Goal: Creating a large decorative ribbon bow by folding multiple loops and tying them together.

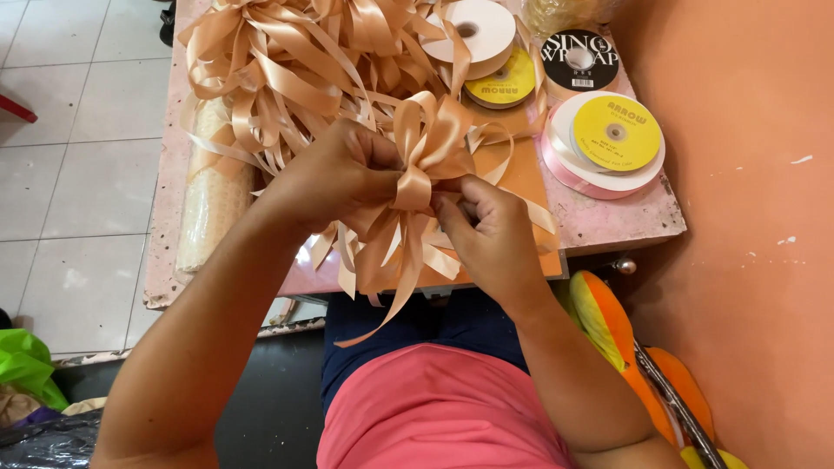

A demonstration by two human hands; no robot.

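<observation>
Bright even daylight, soft shadows, sheen on satin ribbon [417, 165] (slightly blown out), sharp focus, mild edge distortion

Both hands [339, 178] [491, 230] close together, fingers pinched.

ribbon pile [287, 61] cut off at top, hands' [417, 195] fingertips hidden

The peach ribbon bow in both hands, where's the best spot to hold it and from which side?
Best taken at the bow's cinched middle, where the loops fan up and the tails hang down. Come in from both sides, as the left hand and right hand do, so the grip likely spares the loops.
</observation>
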